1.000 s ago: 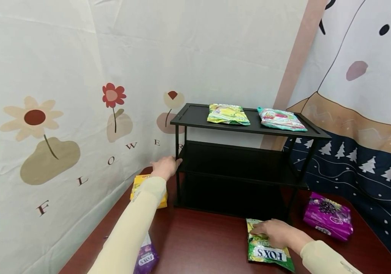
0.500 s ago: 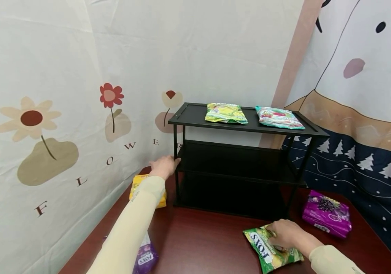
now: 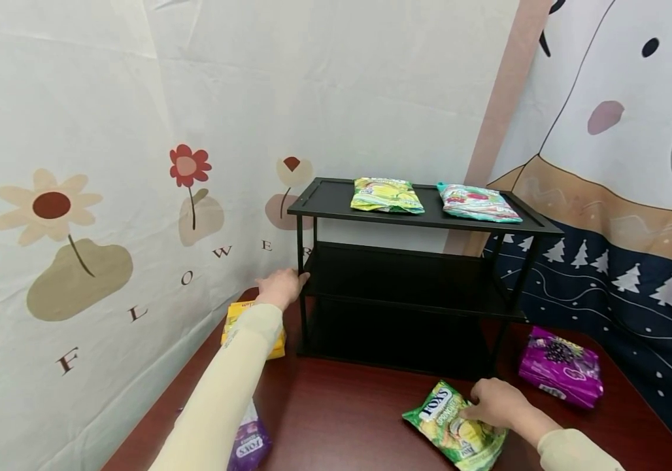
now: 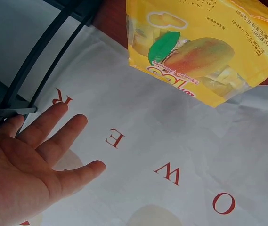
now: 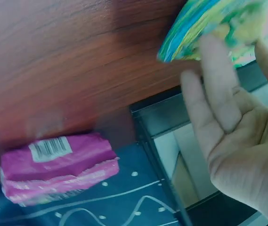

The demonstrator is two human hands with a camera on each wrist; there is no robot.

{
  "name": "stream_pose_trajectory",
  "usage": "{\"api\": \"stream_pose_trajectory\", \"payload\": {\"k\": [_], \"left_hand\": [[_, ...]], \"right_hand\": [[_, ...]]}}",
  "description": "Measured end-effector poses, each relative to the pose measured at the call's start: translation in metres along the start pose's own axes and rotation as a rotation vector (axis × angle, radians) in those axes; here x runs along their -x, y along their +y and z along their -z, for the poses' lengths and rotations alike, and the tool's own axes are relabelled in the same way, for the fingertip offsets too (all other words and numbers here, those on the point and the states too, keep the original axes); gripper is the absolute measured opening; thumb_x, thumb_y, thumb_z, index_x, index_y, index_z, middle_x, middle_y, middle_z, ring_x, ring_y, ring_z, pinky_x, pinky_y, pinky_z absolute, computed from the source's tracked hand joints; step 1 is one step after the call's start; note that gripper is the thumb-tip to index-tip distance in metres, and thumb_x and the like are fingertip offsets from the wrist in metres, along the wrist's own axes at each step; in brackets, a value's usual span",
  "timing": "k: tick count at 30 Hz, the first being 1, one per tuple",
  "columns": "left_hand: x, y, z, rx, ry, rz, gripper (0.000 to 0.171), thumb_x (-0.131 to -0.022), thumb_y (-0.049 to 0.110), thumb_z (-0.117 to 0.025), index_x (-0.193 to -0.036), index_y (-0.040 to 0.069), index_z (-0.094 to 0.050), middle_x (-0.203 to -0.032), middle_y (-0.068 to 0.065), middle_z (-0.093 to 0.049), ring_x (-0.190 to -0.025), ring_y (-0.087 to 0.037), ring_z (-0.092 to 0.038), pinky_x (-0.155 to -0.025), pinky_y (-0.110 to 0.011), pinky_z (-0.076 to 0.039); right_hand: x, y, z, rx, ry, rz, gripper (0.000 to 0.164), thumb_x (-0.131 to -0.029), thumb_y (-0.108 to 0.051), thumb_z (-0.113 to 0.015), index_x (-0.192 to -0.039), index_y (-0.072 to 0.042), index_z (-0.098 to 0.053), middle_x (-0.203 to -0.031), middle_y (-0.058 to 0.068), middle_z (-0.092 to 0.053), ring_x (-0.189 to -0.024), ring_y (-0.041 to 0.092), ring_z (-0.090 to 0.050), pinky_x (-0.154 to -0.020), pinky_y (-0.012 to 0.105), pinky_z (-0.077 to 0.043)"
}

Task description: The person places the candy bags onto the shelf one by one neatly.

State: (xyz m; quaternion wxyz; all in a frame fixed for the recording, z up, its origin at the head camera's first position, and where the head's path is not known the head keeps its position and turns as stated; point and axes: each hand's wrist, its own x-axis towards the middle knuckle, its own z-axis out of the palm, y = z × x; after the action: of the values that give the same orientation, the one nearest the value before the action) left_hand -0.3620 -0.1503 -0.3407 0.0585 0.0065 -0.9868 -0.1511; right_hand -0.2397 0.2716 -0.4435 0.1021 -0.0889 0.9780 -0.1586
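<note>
In the head view my left hand [image 3: 281, 288] is at the left post of a black three-tier rack [image 3: 406, 301], its thumb overlapping the post. The left wrist view shows its fingers straight and spread, with a yellow mango candy bag [image 4: 190, 52] apart from them. My right hand [image 3: 497, 402] touches the right edge of a green Fox's candy bag [image 3: 456, 428] lying on the table before the rack. Its fingers [image 5: 216, 70] are loosely extended and slightly blurred in the right wrist view. The bag's FOX'S label points to the upper left.
A yellow-green bag [image 3: 386, 196] and a teal-pink bag [image 3: 480, 203] lie on the rack's top tier. On the dark red table [image 3: 342, 412], a magenta grape bag [image 3: 562, 366] sits at right and a purple Fox's bag [image 3: 249, 441] at left. Printed cloth [image 3: 106, 163] hangs behind.
The green bag has turned clockwise, its label swinging from the near end round to the far left. My right hand has shifted slightly right, while my left hand stays at the post.
</note>
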Motion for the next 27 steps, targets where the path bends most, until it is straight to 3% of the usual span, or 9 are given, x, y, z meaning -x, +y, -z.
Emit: {"api": "stream_pose_trajectory", "payload": {"k": [3, 8, 12, 14, 19, 24, 27], "left_hand": [[0.000, 0.000, 0.000, 0.001, -0.001, 0.003, 0.052, -0.107, 0.044, -0.037, -0.132, 0.006, -0.063, -0.129, -0.024, -0.061, -0.122, -0.048, -0.053, -0.104, -0.076, -0.021], [-0.002, -0.002, -0.002, -0.007, -0.005, 0.005, 0.052, -0.108, 0.043, -0.036, -0.135, 0.005, -0.061, -0.131, -0.024, -0.060, -0.122, -0.048, -0.053, -0.103, -0.076, -0.020], [-0.004, -0.003, -0.003, -0.004, -0.006, 0.006, 0.051, -0.108, 0.043, -0.036, -0.133, 0.007, -0.062, -0.130, -0.022, -0.061, -0.122, -0.048, -0.053, -0.103, -0.077, -0.020], [-0.004, -0.003, -0.003, -0.002, -0.007, 0.007, 0.051, -0.108, 0.043, -0.037, -0.132, 0.007, -0.063, -0.130, -0.022, -0.061, -0.122, -0.049, -0.053, -0.103, -0.077, -0.020], [-0.006, -0.002, -0.004, -0.002, -0.007, 0.005, 0.051, -0.108, 0.043, -0.036, -0.129, 0.007, -0.065, -0.127, -0.021, -0.063, -0.120, -0.048, -0.054, -0.102, -0.077, -0.020], [-0.006, -0.003, -0.004, -0.012, -0.002, -0.010, 0.050, -0.108, 0.043, -0.036, -0.125, 0.007, -0.066, -0.124, -0.021, -0.064, -0.118, -0.048, -0.055, -0.101, -0.077, -0.022], [-0.006, -0.003, -0.003, -0.015, 0.003, -0.013, 0.050, -0.108, 0.043, -0.036, -0.123, 0.007, -0.067, -0.124, -0.021, -0.064, -0.118, -0.048, -0.055, -0.101, -0.077, -0.023]], "right_hand": [[0.000, 0.004, 0.005, -0.030, -0.006, -0.018, 0.017, -0.085, -0.026, -0.078, -0.088, -0.010, -0.072, -0.074, 0.004, -0.067, -0.059, 0.020, -0.063, -0.058, 0.037, -0.052], [-0.015, 0.038, 0.000, -0.005, -0.044, 0.008, 0.049, -0.084, -0.042, -0.078, -0.108, 0.000, -0.072, -0.106, 0.015, -0.069, -0.094, 0.034, -0.065, -0.079, 0.055, -0.052], [-0.038, 0.081, -0.019, -0.041, -0.158, 0.043, 0.069, -0.084, -0.058, -0.071, -0.113, 0.004, -0.069, -0.107, 0.015, -0.068, -0.095, 0.027, -0.065, -0.079, 0.053, -0.051], [-0.044, 0.092, -0.027, -0.084, -0.180, 0.060, 0.065, -0.086, -0.056, -0.071, -0.112, 0.004, -0.069, -0.105, 0.012, -0.068, -0.092, 0.023, -0.064, -0.077, 0.050, -0.052], [-0.042, 0.092, -0.034, -0.235, -0.199, 0.032, 0.055, -0.090, -0.041, -0.072, -0.115, 0.008, -0.065, -0.104, 0.014, -0.065, -0.089, 0.021, -0.062, -0.069, 0.048, -0.053], [-0.043, 0.093, -0.040, -0.286, -0.245, -0.016, 0.065, -0.088, -0.050, -0.071, -0.120, 0.005, -0.063, -0.109, 0.014, -0.063, -0.089, 0.022, -0.063, -0.063, 0.049, -0.053], [-0.033, 0.074, -0.034, -0.342, -0.242, -0.062, 0.058, -0.089, -0.044, -0.073, -0.117, 0.005, -0.065, -0.105, 0.012, -0.064, -0.090, 0.024, -0.064, -0.066, 0.051, -0.054]]}}
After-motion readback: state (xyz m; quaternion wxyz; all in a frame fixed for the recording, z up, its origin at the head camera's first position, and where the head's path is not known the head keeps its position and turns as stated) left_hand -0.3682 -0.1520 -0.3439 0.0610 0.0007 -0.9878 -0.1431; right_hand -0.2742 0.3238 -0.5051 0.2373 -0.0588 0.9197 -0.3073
